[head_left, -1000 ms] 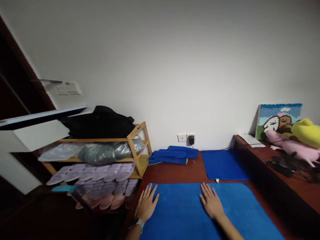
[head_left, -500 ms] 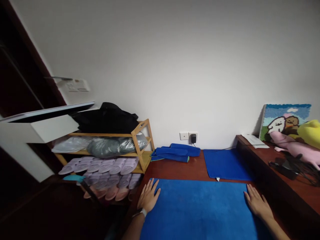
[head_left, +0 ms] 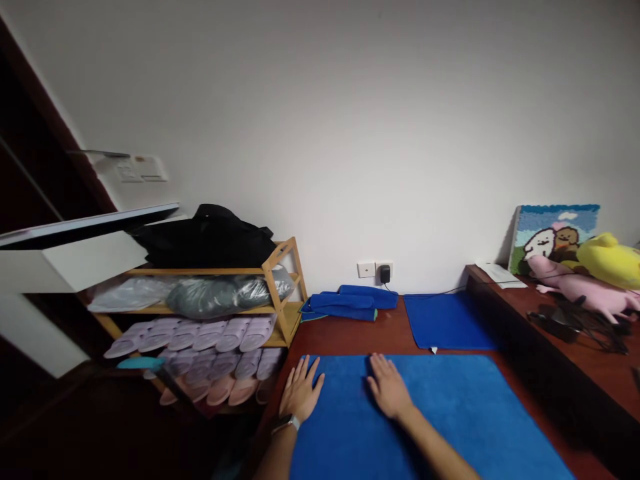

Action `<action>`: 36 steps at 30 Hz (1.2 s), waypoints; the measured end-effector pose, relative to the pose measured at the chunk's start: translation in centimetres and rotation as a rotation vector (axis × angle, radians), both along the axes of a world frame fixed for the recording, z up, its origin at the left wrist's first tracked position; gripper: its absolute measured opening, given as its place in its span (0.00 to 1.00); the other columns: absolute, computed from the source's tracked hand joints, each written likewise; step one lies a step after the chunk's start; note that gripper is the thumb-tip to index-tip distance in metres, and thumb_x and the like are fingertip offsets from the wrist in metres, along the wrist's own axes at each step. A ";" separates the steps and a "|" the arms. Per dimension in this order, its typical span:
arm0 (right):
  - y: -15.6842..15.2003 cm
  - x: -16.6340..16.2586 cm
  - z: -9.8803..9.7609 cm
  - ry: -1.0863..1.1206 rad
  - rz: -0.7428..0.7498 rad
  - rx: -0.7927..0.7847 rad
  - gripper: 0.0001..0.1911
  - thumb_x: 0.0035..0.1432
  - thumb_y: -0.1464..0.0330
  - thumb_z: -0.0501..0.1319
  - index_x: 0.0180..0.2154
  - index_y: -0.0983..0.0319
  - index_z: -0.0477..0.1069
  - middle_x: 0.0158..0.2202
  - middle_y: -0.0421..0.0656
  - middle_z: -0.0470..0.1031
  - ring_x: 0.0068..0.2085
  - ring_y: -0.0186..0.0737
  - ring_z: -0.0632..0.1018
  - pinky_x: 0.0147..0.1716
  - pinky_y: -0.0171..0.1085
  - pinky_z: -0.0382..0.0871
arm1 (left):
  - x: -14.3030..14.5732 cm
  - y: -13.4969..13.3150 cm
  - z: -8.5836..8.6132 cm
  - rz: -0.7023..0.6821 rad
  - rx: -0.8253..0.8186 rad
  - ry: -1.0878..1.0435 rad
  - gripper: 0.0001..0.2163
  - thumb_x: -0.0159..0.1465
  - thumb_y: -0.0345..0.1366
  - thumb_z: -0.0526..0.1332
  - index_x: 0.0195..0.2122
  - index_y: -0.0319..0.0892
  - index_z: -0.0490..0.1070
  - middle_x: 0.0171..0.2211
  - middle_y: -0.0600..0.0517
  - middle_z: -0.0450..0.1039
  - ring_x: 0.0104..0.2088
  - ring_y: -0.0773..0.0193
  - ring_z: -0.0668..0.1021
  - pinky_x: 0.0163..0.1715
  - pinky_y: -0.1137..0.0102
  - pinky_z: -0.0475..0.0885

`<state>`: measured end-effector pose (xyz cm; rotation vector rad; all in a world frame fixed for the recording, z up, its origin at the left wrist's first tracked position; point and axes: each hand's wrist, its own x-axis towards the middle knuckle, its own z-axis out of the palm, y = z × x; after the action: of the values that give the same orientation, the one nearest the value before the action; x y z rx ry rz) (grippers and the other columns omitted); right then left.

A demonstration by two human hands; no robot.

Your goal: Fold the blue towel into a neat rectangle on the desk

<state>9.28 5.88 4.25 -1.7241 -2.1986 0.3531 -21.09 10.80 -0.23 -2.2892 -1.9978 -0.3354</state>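
Blue towel lies under both hands, spread out on the reddish-brown table. With the towel's middle as the clock centre, the left hand rests palm down at about ten o'clock, straddling the left edge by the far corner, its fingers slightly apart and clasping nothing. The right hand lies palm down near eleven, fingertips at the far edge, fingers almost together, and it pinches nothing either. The step in hand seems to be pressing the towel smooth; I judge that any further sweep calls for flat, light pressure from the right palm while the left pins its corner against sliding.

Farther out, folded blue cloths sit at eleven o'clock, and a smaller blue cloth lies flat at one, its white tag close to the towel. Toward two o'clock, a raised ledge bears a pink plush toy. Toward ten stands a wooden shoe rack with lilac slippers.
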 end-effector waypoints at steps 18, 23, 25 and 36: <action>-4.4 31.8 -7.6 -0.250 -0.591 -0.188 0.40 0.68 0.53 0.35 0.73 0.68 0.44 0.75 0.44 0.44 0.74 0.44 0.47 0.72 0.47 0.42 | -0.4 1.1 -0.8 0.005 -0.005 -0.011 0.28 0.72 0.51 0.50 0.70 0.48 0.59 0.73 0.46 0.53 0.72 0.55 0.57 0.70 0.54 0.52; -4.3 31.6 -7.9 -0.267 -0.591 -0.188 0.40 0.68 0.54 0.35 0.73 0.68 0.43 0.75 0.44 0.44 0.74 0.43 0.47 0.72 0.47 0.41 | -0.4 1.1 -0.9 0.009 0.008 -0.006 0.28 0.72 0.53 0.49 0.71 0.49 0.58 0.73 0.47 0.52 0.73 0.53 0.55 0.70 0.53 0.52; -4.3 31.4 -7.7 -0.268 -0.593 -0.196 0.39 0.67 0.54 0.36 0.73 0.68 0.44 0.75 0.45 0.45 0.74 0.44 0.48 0.72 0.47 0.43 | -0.3 0.9 -0.8 0.021 0.007 0.002 0.29 0.72 0.53 0.49 0.71 0.49 0.57 0.74 0.47 0.52 0.73 0.52 0.55 0.70 0.53 0.53; -1.4 21.9 -1.9 -0.332 -0.486 0.052 0.32 0.64 0.66 0.46 0.66 0.69 0.62 0.69 0.56 0.62 0.69 0.54 0.63 0.68 0.54 0.51 | 0.1 -0.2 0.2 0.038 -0.027 -0.012 0.30 0.72 0.55 0.49 0.72 0.49 0.56 0.74 0.45 0.50 0.73 0.50 0.54 0.70 0.53 0.51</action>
<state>31.15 4.51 2.38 -2.3370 -1.8678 -0.1167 -20.94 10.65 -0.06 -2.2671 -2.0606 -0.3225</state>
